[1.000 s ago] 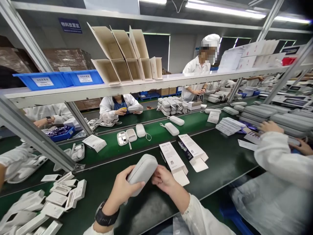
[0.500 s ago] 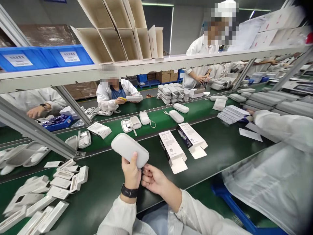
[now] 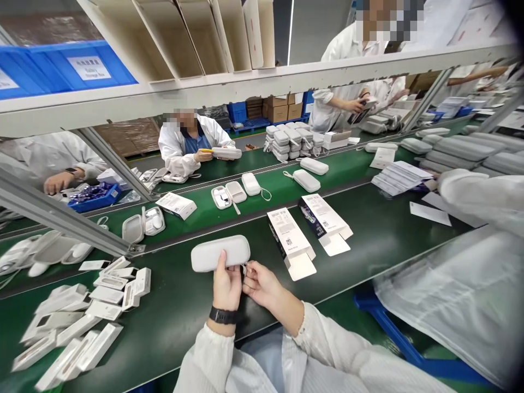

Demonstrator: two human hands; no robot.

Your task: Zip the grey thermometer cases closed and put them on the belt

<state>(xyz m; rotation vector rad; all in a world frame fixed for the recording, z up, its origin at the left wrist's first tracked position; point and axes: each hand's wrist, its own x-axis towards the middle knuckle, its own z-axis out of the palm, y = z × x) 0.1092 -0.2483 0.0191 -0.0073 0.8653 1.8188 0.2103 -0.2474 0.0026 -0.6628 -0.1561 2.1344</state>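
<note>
One case (image 3: 208, 255): our L hand (image 3: 228, 286) clamps its middle, R hand (image 3: 258, 284) pinched together by one corner; prob. light, stiffish, best held mid-body, we reckon.

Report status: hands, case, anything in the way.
Left hand gripping gray case. Right hand at its lower-right corner, grip unclear. Two white boxes off to the right, touching neither hand.

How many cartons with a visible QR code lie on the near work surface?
2: one carton right of the light gray case in the left hand, the other carton farther right. Turned-away codes may be hidden.
</note>
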